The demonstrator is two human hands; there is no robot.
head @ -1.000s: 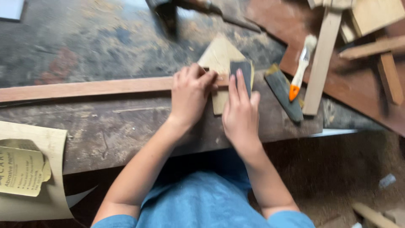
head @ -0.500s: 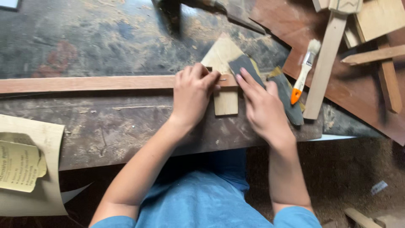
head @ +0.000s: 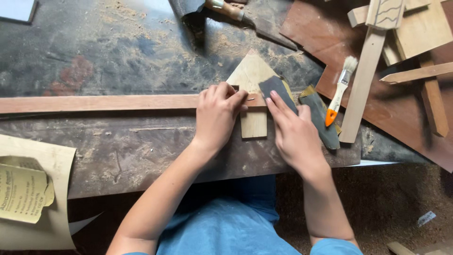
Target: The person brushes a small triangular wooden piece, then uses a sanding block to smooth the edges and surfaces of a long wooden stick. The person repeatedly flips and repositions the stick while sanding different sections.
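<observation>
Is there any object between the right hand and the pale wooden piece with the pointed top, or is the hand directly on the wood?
Yes. A dark sheet of sandpaper lies under the fingers of the right hand, between them and the pointed wooden piece. The left hand presses bare on the long strip beside it.

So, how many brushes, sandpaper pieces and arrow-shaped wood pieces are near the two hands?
Brush, orange handle: 1
Dark sandpaper pieces: 2, one under the right hand, one beside it
Arrow-shaped wood piece, held by the left hand: 1
Total: 4

dusty workbench (head: 118,47), wooden strip (head: 94,102), paintbrush (head: 340,89), sandpaper sheets (head: 33,189)
</observation>
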